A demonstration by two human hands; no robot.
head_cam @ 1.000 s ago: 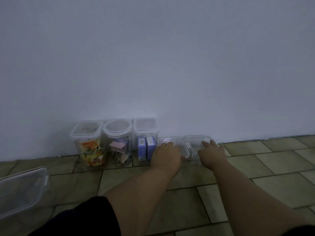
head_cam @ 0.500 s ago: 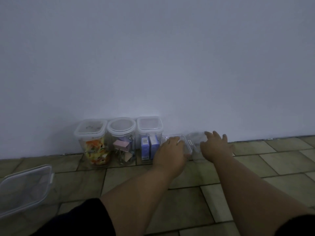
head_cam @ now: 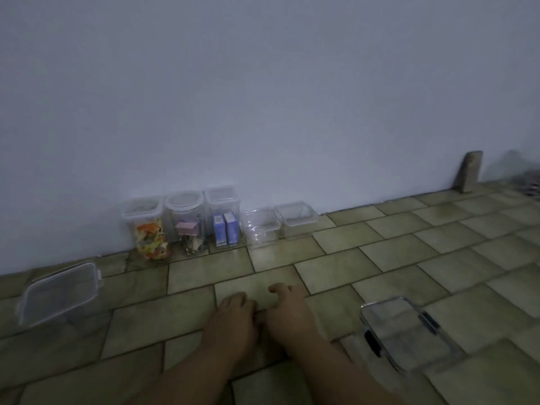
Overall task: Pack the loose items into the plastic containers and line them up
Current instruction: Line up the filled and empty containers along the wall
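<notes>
Five clear plastic containers stand in a row against the white wall. From the left: a tall one with orange and yellow packets (head_cam: 147,229), a round one with pink clips (head_cam: 187,223), a tall one with two blue boxes (head_cam: 223,220), then two low ones, one (head_cam: 260,226) beside the other (head_cam: 298,216), both looking empty. My left hand (head_cam: 232,320) and my right hand (head_cam: 287,311) hover side by side over the tiled floor, well short of the row. Their fingers hang loosely curled and hold nothing.
A clear lidded box (head_cam: 60,292) lies on the floor at the left. Another clear container with black clasps (head_cam: 406,336) lies at the lower right. A brown slab (head_cam: 469,172) leans on the wall far right. The floor is green-grey tile.
Both hands have let go of the two low containers and drawn back toward me. The view has swung right, showing the container with black clasps.
</notes>
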